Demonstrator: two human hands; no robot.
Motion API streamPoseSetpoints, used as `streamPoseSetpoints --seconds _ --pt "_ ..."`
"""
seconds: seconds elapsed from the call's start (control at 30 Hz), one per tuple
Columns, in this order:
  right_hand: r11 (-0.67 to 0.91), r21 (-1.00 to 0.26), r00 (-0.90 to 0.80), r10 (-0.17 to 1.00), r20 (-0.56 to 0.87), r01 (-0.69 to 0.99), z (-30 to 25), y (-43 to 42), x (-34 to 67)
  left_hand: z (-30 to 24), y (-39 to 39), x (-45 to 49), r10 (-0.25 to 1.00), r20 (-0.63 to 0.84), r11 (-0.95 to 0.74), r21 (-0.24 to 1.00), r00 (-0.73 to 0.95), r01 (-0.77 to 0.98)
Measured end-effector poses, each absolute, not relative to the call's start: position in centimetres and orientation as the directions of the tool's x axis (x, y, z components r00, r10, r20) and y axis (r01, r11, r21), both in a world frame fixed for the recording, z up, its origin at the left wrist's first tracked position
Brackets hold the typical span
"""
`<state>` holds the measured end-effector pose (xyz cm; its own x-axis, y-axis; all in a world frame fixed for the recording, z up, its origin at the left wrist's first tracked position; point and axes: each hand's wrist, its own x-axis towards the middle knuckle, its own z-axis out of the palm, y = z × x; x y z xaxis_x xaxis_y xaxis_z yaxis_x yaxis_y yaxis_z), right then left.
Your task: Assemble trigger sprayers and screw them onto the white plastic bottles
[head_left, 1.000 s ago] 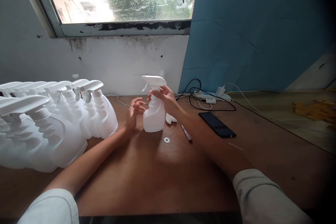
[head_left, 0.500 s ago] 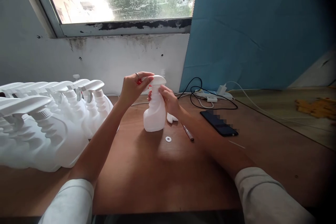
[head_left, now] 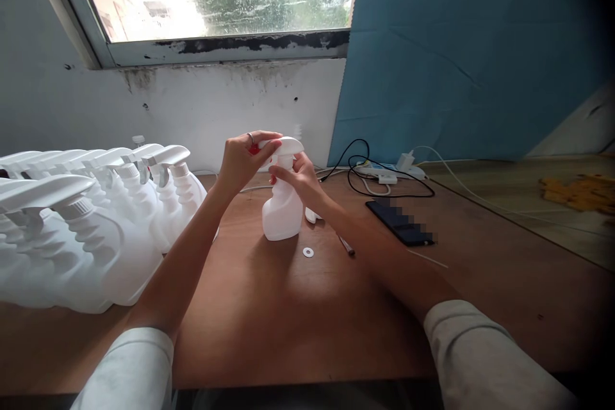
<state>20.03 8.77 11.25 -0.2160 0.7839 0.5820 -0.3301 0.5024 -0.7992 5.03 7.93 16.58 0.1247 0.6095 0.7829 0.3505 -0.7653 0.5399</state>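
- Fingers of the right hand (head_left: 296, 174) wrap round the thin neck of a white spray bottle (head_left: 282, 213), gripping it just under the top.
- The left hand (head_left: 243, 160) pinches the white spray head (head_left: 287, 144) on top of that bottle. A ring sits on one finger.
- The bottle stands straight up on the brown table (head_left: 288, 314), near the middle and toward the far side.
- A small white ring (head_left: 308, 252) lies flat on the table just near and right of the bottle, not touching it.
- A pen (head_left: 346, 246) lies a bit more to the right, partly hidden by the right arm.
- A dark phone (head_left: 401, 223) lies farther right, and black and white cables (head_left: 375, 179) curl by the far wall.
- On the left, a big bunch of the same white spray bottles (head_left: 96, 224) stands packed close together.
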Motion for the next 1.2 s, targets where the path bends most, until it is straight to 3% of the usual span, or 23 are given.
streamPoseSetpoints --seconds 0.1,0.23,0.37,0.5,0.63,0.77,0.93,1.07,1.2 --pt "0.465 -0.809 -0.279 0.774 0.569 -0.358 11.4 8.5 19.9 16.6 7.8 5.1 0.622 0.770 -0.760 0.550 0.141 0.347" --pt "0.526 -0.803 -0.148 0.803 0.578 -0.282 11.4 8.5 19.9 16.6 7.8 5.1 0.604 0.785 -0.768 0.527 0.136 0.364" --pt "0.480 -0.786 -0.287 0.748 0.599 -0.388 11.0 8.6 20.2 16.6 7.9 4.9 0.599 0.789 -0.769 0.519 0.138 0.374" --pt "0.501 -0.793 -0.246 0.767 0.592 -0.346 11.0 8.8 20.5 16.6 7.9 4.7 0.594 0.790 -0.774 0.509 0.153 0.377" --pt "0.416 -0.817 -0.343 0.758 0.554 -0.399 11.2 8.8 20.4 16.5 8.0 4.5 0.592 0.790 -0.775 0.503 0.160 0.383" --pt "0.459 -0.811 -0.236 0.796 0.557 -0.363 11.3 8.7 20.1 16.4 8.2 4.3 0.595 0.786 -0.772 0.501 0.169 0.391" --pt "0.413 -0.812 -0.328 0.765 0.555 -0.412 11.3 8.7 20.0 16.4 8.3 4.1 0.602 0.778 -0.774 0.514 0.180 0.370" --pt "0.486 -0.793 -0.200 0.791 0.578 -0.367 11.2 8.7 19.8 16.5 8.1 4.1 0.593 0.786 -0.775 0.498 0.175 0.389" --pt "0.415 -0.795 -0.353 0.734 0.580 -0.443 10.9 9.1 20.4 16.6 7.8 4.2 0.605 0.779 -0.758 0.501 0.164 0.419"
